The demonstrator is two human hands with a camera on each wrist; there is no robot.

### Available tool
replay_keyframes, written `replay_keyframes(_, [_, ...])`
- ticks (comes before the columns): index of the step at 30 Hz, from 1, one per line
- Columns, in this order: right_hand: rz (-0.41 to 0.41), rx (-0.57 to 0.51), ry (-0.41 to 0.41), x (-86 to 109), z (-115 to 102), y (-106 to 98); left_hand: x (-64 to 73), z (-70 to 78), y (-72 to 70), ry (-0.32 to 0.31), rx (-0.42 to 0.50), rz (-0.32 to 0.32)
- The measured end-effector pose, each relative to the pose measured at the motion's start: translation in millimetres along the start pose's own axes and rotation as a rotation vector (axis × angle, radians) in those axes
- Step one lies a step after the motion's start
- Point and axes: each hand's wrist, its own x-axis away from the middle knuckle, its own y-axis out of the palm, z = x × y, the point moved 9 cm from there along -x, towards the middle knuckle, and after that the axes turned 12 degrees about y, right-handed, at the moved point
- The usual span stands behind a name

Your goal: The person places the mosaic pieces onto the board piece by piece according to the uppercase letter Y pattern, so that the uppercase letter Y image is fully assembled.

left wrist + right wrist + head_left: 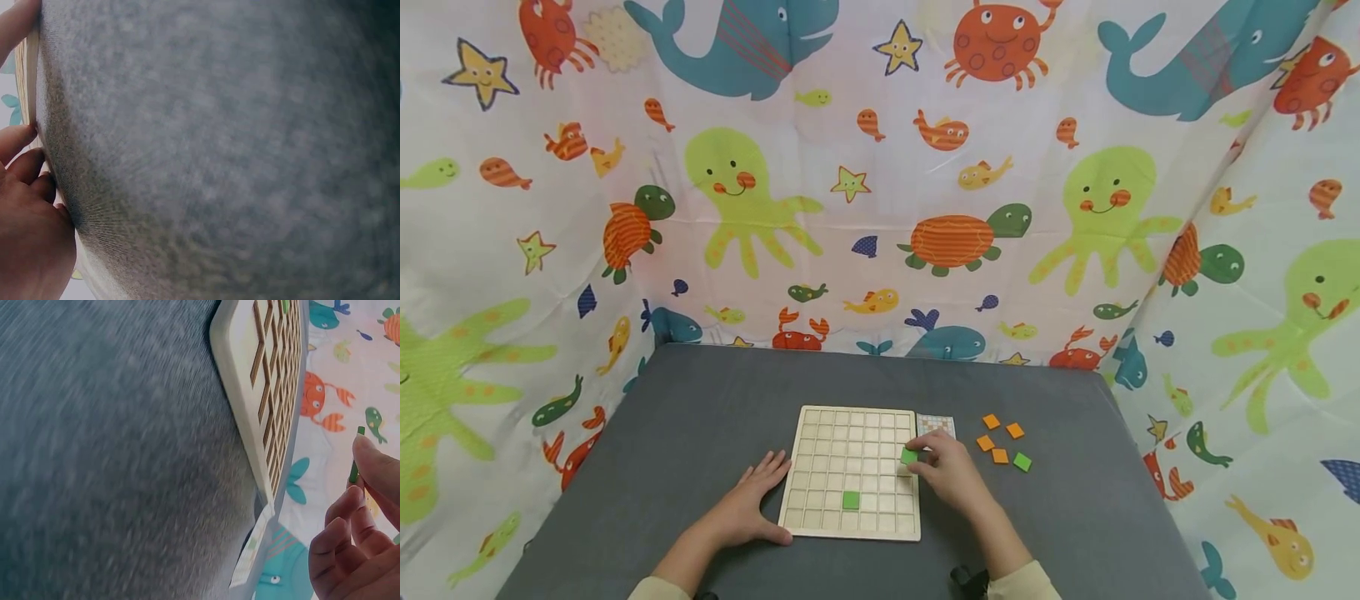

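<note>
A pale wooden grid board [820, 481] lies on the grey table, with one green tile [851, 500] set in a cell of its lower part. My left hand [747, 502] rests at the board's left edge, fingers spread and thumb by the near corner. My right hand [951, 471] pinches another green tile [909, 456] between thumb and fingertips over the board's right side. In the right wrist view that tile [355, 464] shows edge-on, raised off the board. The left wrist view has the fingers [17, 142] against the board's side.
Several loose orange tiles [1000, 456] and one green tile [1022, 462] lie right of the board. A small printed pattern card [936, 425] sits beside the board's upper right edge, partly behind my right hand. A sea-animal curtain [880, 308] encloses the grey table [722, 383].
</note>
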Motion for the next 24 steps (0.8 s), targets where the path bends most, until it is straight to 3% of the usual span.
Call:
replay_keyframes(15, [-0.121,-0.018,-0.03,-8.5,-29,35,-1.1,-2.5,0.1,0.007,-0.019,0.01])
replay_keyframes(24, [-0.167,-0.002,-0.025,-11.0,-34,58,0.0,-3.4,0.6,-0.017,-0.016,-0.008])
